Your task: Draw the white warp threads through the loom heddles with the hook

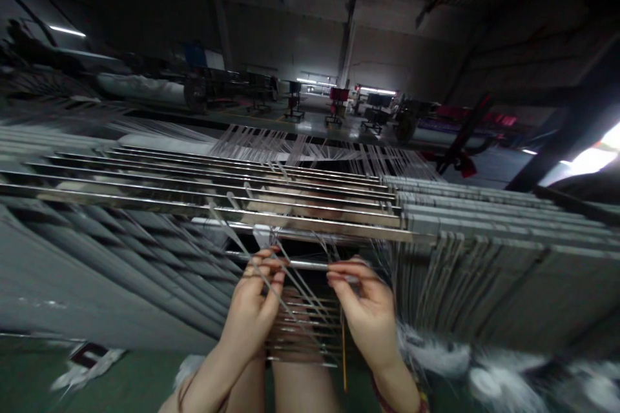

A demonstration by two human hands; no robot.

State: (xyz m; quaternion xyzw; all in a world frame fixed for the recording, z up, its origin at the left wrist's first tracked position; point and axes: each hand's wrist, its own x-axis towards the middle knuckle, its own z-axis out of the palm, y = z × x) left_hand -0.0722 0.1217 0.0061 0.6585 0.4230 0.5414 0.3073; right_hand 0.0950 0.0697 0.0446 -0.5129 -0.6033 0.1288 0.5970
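Note:
Close to the rod, my left hand (254, 300) is pinched, thumb against fingers, beside slanting flat metal strips (303, 287). What it grips is too small to make out. My right hand (372, 306) is also closed in a pinch, its fingertips by the right part of a horizontal metal rod (309, 264); anything held there cannot be told. Just above the hands run several long metal bars (339, 224). Dense rows of thin grey strips hang from them at the left (121, 264) and right (484, 284). Pale threads (271, 145) stretch behind the bars.
A thin orange-yellow stick (344, 355) hangs under my right hand. White thread bundles (489, 384) lie at lower right, and a white scrap (90, 364) is on the green floor at left. Racks (338, 103) and a large white roll (143, 88) stand farther back.

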